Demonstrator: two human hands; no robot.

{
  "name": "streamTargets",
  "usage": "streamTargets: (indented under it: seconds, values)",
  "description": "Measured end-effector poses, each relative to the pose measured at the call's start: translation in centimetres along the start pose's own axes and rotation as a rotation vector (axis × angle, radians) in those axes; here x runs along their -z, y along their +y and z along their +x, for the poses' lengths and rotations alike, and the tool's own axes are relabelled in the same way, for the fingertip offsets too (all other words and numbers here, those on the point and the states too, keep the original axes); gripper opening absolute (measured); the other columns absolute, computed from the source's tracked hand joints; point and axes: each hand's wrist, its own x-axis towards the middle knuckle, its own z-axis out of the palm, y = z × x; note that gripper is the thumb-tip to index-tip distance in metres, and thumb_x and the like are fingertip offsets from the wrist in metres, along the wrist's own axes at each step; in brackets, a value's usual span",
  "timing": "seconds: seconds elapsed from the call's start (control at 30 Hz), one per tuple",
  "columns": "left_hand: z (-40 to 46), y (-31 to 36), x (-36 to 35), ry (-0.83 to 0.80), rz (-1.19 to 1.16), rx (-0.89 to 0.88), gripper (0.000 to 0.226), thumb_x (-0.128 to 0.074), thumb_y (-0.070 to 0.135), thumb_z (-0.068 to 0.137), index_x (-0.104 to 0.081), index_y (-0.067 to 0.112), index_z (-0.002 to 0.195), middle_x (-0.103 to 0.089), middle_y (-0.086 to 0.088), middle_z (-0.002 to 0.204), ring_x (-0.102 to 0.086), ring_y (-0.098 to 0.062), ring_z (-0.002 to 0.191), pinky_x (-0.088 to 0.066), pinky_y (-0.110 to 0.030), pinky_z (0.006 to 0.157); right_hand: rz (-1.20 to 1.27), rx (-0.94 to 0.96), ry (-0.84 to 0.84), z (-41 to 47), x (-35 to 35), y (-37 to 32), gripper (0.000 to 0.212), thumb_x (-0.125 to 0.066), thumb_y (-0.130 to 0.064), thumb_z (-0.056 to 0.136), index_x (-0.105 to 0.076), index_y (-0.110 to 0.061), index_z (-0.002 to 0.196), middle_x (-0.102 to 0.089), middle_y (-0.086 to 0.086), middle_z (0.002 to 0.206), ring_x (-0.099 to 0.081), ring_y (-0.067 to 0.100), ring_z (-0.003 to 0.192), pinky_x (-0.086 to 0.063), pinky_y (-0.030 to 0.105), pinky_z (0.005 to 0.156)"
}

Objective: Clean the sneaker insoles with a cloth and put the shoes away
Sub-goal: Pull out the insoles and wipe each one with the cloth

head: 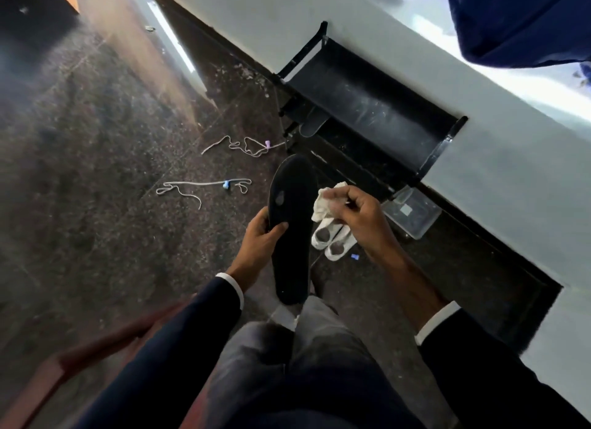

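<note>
While hands grip insole [292, 224] and cloth [326, 204], laces [204, 185] litter the dark speckled floor [96, 140].

My one camera sits on my head, tilted steeply down past my knees to the dark floor [96, 172]. It looks close on my left hand [260, 236] and right hand [355, 214]; the shoe rack [367, 109] by the wall lies farther off, and the frame is skewed

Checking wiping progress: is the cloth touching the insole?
Apart. The head view shows floor between the cloth, held in the right hand, and the insole.
</note>
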Motion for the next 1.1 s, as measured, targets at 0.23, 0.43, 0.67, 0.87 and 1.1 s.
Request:
streamTargets:
  seconds: [0.23, 0.43, 0.67, 0.87, 1.1]
  values:
    - [6.0, 0.9, 4.8, -0.089, 0.003, 0.021, 0.027, -0.063, 0.011, 0.083, -0.061, 0.020, 0.108, -0.067, -0.001, 0.100, -0.063, -0.010, 0.092, -0.053, -0.025, 0.082, -0.038, -0.041, 0.044, 4.3, -4.2, 0.3, 0.047, -0.084, -0.009, 0.077, -0.067, -0.022, 0.120, -0.074, 0.001, 0.108, -0.071, 0.016, 0.103, -0.057, 0.039, 0.094]
    - [11.6, -1.8, 9.2, -0.273, -0.007, 0.099, 0.036, -0.054, -0.011, 0.094, -0.053, 0.004, 0.126, -0.066, -0.002, 0.108, -0.066, -0.007, 0.096, -0.053, -0.024, 0.083, -0.066, -0.049, 0.192, 7.0, -10.1, 1.4, 0.022, -0.076, -0.007, 0.086, -0.074, -0.020, 0.103, -0.072, -0.014, 0.087, -0.068, -0.003, 0.083, -0.049, 0.012, 0.069]
    - [14.9, -7.1, 11.4, -0.439, -0.002, 0.154, 0.051, -0.056, 0.003, 0.079, -0.059, 0.028, 0.122, -0.067, -0.003, 0.116, -0.061, -0.018, 0.110, -0.050, -0.040, 0.098, -0.199, -0.051, 0.501, 9.4, -14.1, 8.3, 0.027, -0.076, -0.016, 0.085, -0.074, -0.031, 0.107, -0.064, -0.007, 0.110, -0.063, 0.007, 0.102, -0.049, 0.022, 0.088]
    - [16.6, -16.0, 8.9, -0.436, 0.057, 0.203, 0.059, -0.054, 0.004, 0.074, -0.054, 0.024, 0.129, -0.065, 0.002, 0.118, -0.061, -0.009, 0.107, -0.051, -0.025, 0.088, -0.109, -0.016, 0.568, 11.4, -13.7, 19.2, 0.037, -0.080, -0.014, 0.082, -0.064, -0.029, 0.111, -0.065, -0.013, 0.094, -0.062, -0.003, 0.085, -0.047, 0.012, 0.076]
    - [17.1, -28.9, 6.8, -0.458, 0.144, 0.242, 0.063, -0.053, 0.002, 0.075, -0.052, 0.022, 0.134, -0.066, -0.004, 0.124, -0.060, -0.018, 0.114, -0.050, -0.040, 0.099, -0.038, -0.025, 0.682, 10.9, -15.0, 34.4, 0.018, -0.078, -0.024, 0.084, -0.071, -0.028, 0.100, -0.074, -0.009, 0.099, -0.069, 0.009, 0.090, -0.057, 0.035, 0.083]
